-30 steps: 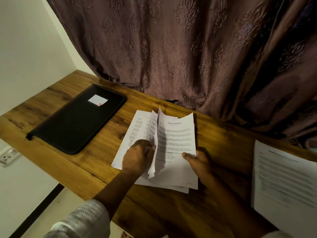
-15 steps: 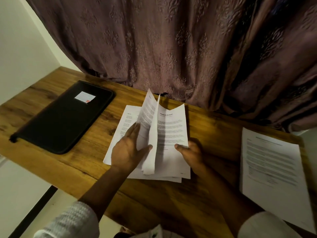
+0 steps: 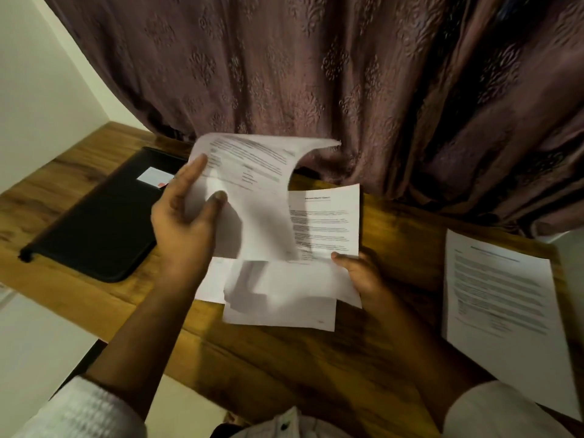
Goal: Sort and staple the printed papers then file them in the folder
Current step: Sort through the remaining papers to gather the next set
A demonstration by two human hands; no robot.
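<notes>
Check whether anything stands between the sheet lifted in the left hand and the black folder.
Nothing visible lies between them: the left hand pinches the lifted sheet in the air right beside the folder. The folder itself looks closed, so its cover would need opening first. The right hand holds the stack on the desk.

Your left sleeve (image 3: 79,409) is white with a ribbed, knitted texture; your right sleeve (image 3: 493,409) is white too. Both end up the forearm, leaving your left hand (image 3: 186,222) and right hand (image 3: 360,273) uncovered. A white shirt front (image 3: 271,428) shows below.
</notes>
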